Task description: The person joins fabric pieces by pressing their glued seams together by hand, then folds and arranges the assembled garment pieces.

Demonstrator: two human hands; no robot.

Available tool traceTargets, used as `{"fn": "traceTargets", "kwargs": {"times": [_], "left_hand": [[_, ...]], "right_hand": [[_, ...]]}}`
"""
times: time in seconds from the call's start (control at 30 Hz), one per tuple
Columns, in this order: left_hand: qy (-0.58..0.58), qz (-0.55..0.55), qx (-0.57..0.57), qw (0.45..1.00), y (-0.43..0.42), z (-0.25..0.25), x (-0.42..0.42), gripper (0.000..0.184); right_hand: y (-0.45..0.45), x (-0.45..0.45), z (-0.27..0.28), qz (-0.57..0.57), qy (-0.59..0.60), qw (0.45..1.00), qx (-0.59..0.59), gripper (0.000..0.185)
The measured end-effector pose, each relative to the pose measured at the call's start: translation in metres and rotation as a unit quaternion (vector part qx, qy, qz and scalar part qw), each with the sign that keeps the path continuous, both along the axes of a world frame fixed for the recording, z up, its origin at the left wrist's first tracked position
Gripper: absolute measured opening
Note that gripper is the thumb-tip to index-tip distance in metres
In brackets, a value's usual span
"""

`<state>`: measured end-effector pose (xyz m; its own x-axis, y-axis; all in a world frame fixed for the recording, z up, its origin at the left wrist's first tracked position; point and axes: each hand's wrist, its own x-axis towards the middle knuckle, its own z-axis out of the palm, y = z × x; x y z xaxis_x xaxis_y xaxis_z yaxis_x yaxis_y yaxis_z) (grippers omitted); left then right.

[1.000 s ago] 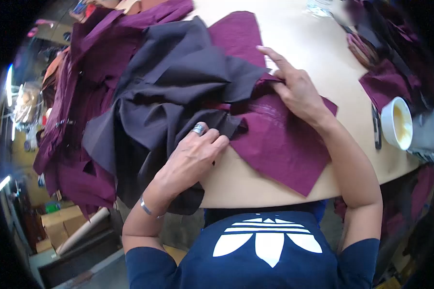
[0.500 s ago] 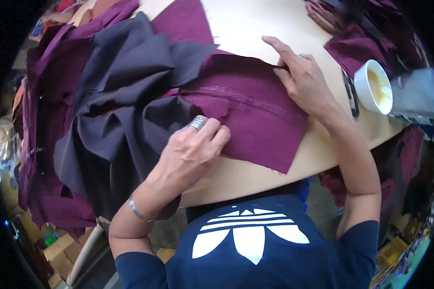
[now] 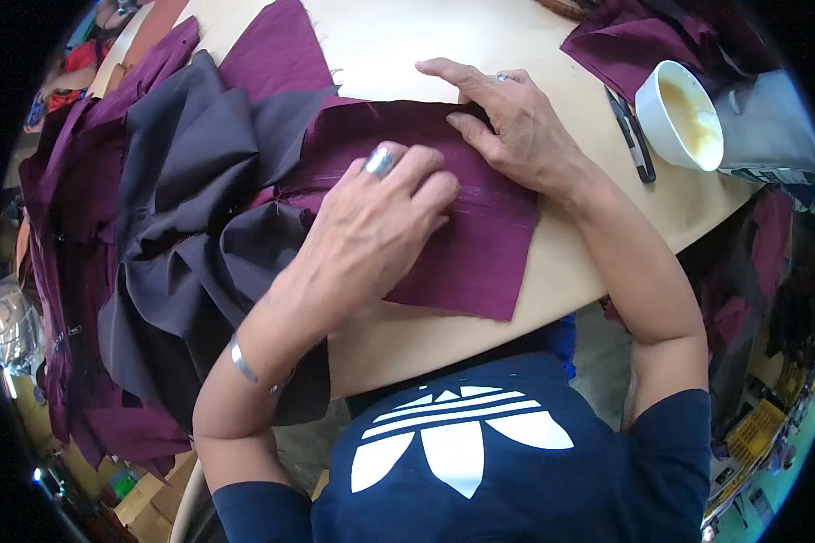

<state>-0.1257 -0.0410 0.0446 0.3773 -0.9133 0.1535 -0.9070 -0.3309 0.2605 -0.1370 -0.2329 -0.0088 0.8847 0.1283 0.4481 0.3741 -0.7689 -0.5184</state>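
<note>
Left hand (image 3: 376,217) is lying curled, grip unclear, right hand (image 3: 521,131) lying open, over maroon cloth (image 3: 471,262) near the bench's (image 3: 376,348) front edge.

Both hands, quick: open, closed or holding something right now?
Left hand: curled over the purple cloth; whether its grip holds anything cannot be told.
Right hand: open, at the cloth's far edge.
</note>
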Motion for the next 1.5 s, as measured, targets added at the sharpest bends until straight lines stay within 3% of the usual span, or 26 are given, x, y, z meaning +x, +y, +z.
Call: {"fn": "traceTargets", "kwargs": {"times": [0.1, 0.43, 0.63, 0.73, 1.17, 1.37, 1.5], "left_hand": [[0.029, 0.001, 0.069, 0.997, -0.011, -0.001, 0.010, 0.025], [0.140, -0.019, 0.070, 0.987, -0.016, 0.001, 0.024, 0.018], [0.141, -0.032, 0.061, 0.988, -0.020, 0.006, 0.019, 0.013], [0.150, -0.053, 0.027, 0.987, -0.024, 0.005, 0.011, 0.011], [0.150, 0.003, -0.010, 0.989, -0.027, -0.011, 0.000, 0.009], [0.153, -0.063, 0.024, 0.986, -0.026, -0.003, 0.007, 0.018], [0.139, -0.061, -0.034, 0.988, -0.030, -0.011, -0.003, 0.027]], "right_hand": [[-0.003, -0.003, 0.006, 0.008, 0.034, 0.999, 0.004, 0.049], [-0.007, -0.003, 0.004, 0.021, 0.044, 0.999, 0.003, 0.052], [-0.009, -0.006, 0.011, 0.029, 0.058, 0.997, -0.037, 0.057], [-0.007, -0.004, 0.003, 0.022, -0.020, 0.999, -0.021, 0.057], [-0.007, -0.003, 0.003, 0.024, -0.020, 0.999, 0.017, 0.055], [-0.008, -0.004, 0.008, 0.030, -0.014, 0.999, -0.013, 0.053], [-0.008, -0.003, 0.007, 0.029, -0.003, 1.000, -0.010, 0.052]]}}
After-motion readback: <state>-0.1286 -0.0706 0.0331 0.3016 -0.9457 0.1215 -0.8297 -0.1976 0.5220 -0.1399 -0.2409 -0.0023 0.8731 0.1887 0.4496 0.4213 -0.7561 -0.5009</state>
